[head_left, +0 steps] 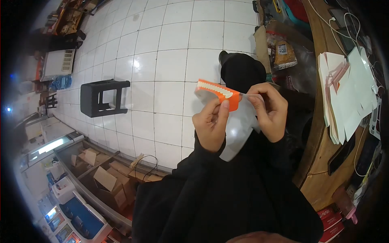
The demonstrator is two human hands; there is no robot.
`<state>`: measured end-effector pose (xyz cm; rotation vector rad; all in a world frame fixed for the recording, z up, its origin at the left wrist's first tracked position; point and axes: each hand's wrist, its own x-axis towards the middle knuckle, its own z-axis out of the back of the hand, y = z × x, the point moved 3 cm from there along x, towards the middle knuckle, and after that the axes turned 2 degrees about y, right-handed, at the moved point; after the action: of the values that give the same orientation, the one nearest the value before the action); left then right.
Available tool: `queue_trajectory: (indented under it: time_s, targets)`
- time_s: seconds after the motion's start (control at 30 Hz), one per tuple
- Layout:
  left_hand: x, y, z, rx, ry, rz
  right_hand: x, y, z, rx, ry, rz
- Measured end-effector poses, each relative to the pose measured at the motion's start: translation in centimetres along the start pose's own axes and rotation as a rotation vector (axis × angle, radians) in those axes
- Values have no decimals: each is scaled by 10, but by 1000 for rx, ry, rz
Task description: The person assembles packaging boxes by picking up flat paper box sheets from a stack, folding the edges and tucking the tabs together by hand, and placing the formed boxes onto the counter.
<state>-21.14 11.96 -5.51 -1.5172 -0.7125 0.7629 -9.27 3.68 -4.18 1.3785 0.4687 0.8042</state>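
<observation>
My left hand (212, 123) is closed on an orange strip (233, 104) with a cream scalloped band along it, thumb on top. The strip bends away to the upper left, its underside pale. To the right, my right hand (269, 111) pinches the edge of a thin translucent sheet (239, 127), close to the strip's right end. The sheet hangs below and between both hands, over my dark clothing. Whether the sheet is joined to the strip I cannot tell.
A wooden table (314, 162) on the right bears a stack of papers (350, 95) and cables. A black stool (105, 98) lies on its side in view on the white tiled floor (166, 95). Cardboard boxes (109, 182) fill a case at lower left.
</observation>
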Motion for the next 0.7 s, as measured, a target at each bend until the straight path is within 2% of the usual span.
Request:
queue_trajectory:
  time_s: [0.03,0.1,0.13,0.2,0.27,0.33,0.37,0.47,0.57,0.7]
  targets:
    - [2,0,2,7,7,5,-1,-3,2,58,-59,-85]
    - [9,-6,5,486,146,25,3,-5,9,-31,-47,-74]
    - [14,-7,5,488,149,22,5,-6,12,-119,-38,-61]
    - [20,-21,1,813,26,-505,7,-7,12,-88,24,-108]
    - [23,-23,-6,778,78,-598,5,-9,9,-60,88,-158]
    - [24,-4,-7,345,301,-153,4,-11,4,-43,88,-166]
    - [23,-3,-6,324,302,-26,3,-11,4,-45,89,-167]
    - [23,7,-4,207,312,24,-2,-14,2,-90,99,-162]
    - [21,10,-3,221,270,-47,-7,-17,0,-24,70,-142]
    - [21,6,-2,293,297,-34,-6,-9,-4,-126,46,-104]
